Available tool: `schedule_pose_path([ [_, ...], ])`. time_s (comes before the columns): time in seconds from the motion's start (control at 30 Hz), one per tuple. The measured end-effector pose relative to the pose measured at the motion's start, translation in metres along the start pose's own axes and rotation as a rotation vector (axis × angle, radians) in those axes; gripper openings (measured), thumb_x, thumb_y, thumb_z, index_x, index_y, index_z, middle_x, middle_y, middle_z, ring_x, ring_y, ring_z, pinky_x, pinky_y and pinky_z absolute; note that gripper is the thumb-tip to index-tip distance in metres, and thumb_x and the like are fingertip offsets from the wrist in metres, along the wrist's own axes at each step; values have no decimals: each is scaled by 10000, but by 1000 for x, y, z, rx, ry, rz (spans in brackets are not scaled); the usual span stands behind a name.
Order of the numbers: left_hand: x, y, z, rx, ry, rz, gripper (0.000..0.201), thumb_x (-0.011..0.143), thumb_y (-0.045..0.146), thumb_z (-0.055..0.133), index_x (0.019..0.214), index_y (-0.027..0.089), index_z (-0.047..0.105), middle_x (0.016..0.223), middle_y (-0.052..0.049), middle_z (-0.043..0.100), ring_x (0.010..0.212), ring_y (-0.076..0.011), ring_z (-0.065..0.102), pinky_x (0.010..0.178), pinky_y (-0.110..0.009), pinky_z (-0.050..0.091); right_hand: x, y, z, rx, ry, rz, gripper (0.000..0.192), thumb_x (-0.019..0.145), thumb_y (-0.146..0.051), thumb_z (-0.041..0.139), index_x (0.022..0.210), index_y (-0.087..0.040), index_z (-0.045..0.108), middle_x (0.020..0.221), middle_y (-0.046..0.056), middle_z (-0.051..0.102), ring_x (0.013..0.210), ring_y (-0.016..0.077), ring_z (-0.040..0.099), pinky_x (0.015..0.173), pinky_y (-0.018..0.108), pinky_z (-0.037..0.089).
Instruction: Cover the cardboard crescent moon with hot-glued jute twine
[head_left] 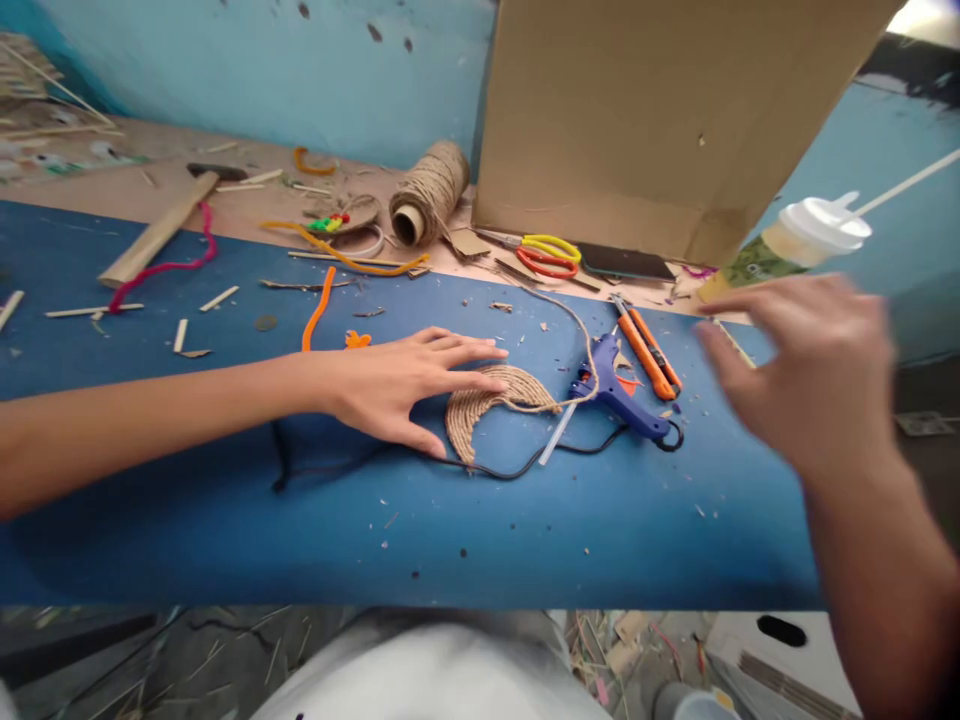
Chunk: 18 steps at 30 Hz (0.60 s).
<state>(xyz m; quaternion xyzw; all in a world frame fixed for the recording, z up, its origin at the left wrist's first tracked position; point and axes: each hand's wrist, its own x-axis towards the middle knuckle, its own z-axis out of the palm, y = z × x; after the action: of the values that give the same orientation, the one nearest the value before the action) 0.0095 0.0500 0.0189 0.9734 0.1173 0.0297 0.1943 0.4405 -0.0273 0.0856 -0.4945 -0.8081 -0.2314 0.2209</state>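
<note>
My left hand (416, 390) lies palm down with its fingers spread, the fingertips resting on a crescent-shaped piece covered in rows of twine (517, 384). A loose strand of twine (581, 322) runs from the crescent up and back across the mat. Just right of the crescent lies a blue hot glue gun (619, 398), a clear glue stick (556, 435) beside it. My right hand (806, 365) is raised over the right side of the table, somewhat blurred. Its thumb and index finger are apart, with nothing visible between them.
An orange utility knife (643, 350) lies behind the glue gun. Scissors (551, 255), a twine roll (429, 195) and a hammer (161, 225) are farther back. A lidded cup (795, 240) stands at right before a cardboard sheet (660, 120). A black cord (495, 472) crosses the blue mat (300, 550).
</note>
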Motion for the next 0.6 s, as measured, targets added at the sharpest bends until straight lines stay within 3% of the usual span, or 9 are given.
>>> schedule_pose_path([
  [0.1,5,6,12,70,53,-15,1054,1076,733,832,1909,234,421,1987,-267,394,1841,-497,414,1480,-706,299,-9,-77,8,297,-177,-282,107,1229,-270,656,1188,-227,745,1066,68,852,1017,274,762,935,430,519],
  [0.17,8,6,18,158,96,-10,994,1115,753,775,1872,186,470,1900,-295,528,1759,-486,536,1425,-671,380,-15,-118,13,415,-315,-384,189,1253,-289,603,1260,-180,757,1113,91,849,1043,290,740,967,450,497],
  [0.23,12,3,22,254,135,28,917,1141,795,708,1786,156,583,1809,-312,632,1652,-487,648,1340,-636,460,-22,-143,20,451,-372,-420,229,1259,-278,572,1287,-153,762,1155,111,835,1049,300,703,983,456,469],
  [0.3,16,-2,22,259,189,68,845,1159,837,633,1651,155,713,1725,-317,709,1546,-467,739,1282,-610,504,-27,-152,25,490,-390,-418,222,1246,-230,558,1202,-158,763,1109,103,801,1004,287,650,943,437,440],
  [0.4,21,-10,14,67,283,44,746,1132,891,624,1336,213,861,1487,-251,870,1314,-375,857,1210,-543,571,-30,-148,25,646,-459,-399,204,1175,-152,567,1037,-191,712,994,57,725,923,244,577,859,401,396],
  [0.5,27,-14,5,-52,356,-33,629,1098,877,664,1087,278,858,1105,-138,931,1009,-296,864,1090,-485,626,-29,-141,17,831,-595,-387,136,1105,-152,624,991,-212,667,950,15,682,890,205,557,846,380,382],
  [0.6,33,-13,1,-113,468,-139,491,1119,753,644,1038,310,838,1039,-91,915,918,-280,821,1010,-478,623,-30,-138,10,851,-620,-404,153,1135,-165,628,996,-208,677,952,15,700,895,204,548,859,388,376],
])
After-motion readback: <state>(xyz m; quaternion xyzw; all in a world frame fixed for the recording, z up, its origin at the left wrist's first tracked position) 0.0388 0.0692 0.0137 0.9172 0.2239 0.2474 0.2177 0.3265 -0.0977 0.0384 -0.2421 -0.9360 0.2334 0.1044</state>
